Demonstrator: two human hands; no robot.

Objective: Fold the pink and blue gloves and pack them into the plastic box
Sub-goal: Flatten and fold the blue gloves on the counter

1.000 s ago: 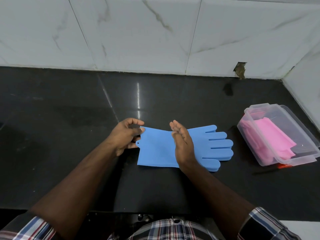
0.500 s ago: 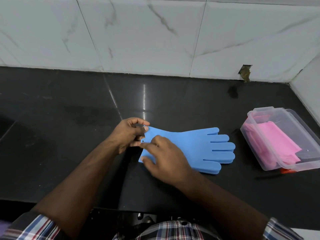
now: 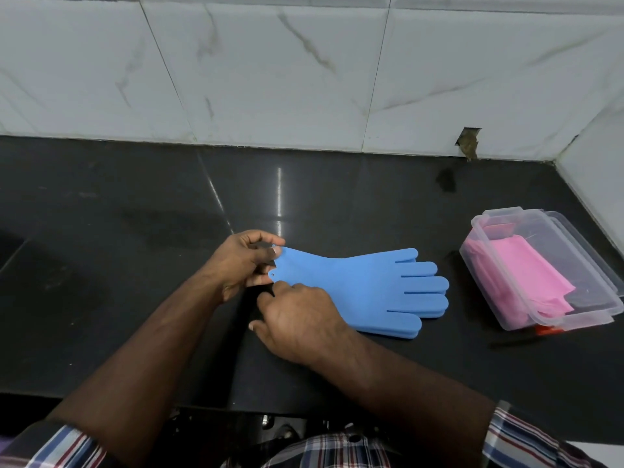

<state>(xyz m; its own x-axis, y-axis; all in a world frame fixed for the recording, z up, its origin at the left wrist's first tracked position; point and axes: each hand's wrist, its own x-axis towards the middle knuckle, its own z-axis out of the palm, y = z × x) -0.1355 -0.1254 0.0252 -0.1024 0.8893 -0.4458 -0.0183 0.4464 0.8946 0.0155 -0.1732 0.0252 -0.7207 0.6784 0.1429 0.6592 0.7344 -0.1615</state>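
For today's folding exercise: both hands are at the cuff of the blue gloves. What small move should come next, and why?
Probably lift the cuff and fold it over toward the fingers. The blue gloves lie flat and unfolded, the left hand pinches the cuff's far corner, the right hand sits at its near edge, and the pink gloves already lie in the plastic box.

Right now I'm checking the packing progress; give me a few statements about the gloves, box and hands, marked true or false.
1. The pink gloves are in the box. True.
2. The blue gloves lie folded in half. False: they lie flat, full length, fingers toward the box.
3. The left hand pinches the blue cuff. True.
4. The box has its lid on. False: it stands open.
5. The right hand is at the blue fingertips. False: it is at the cuff end.
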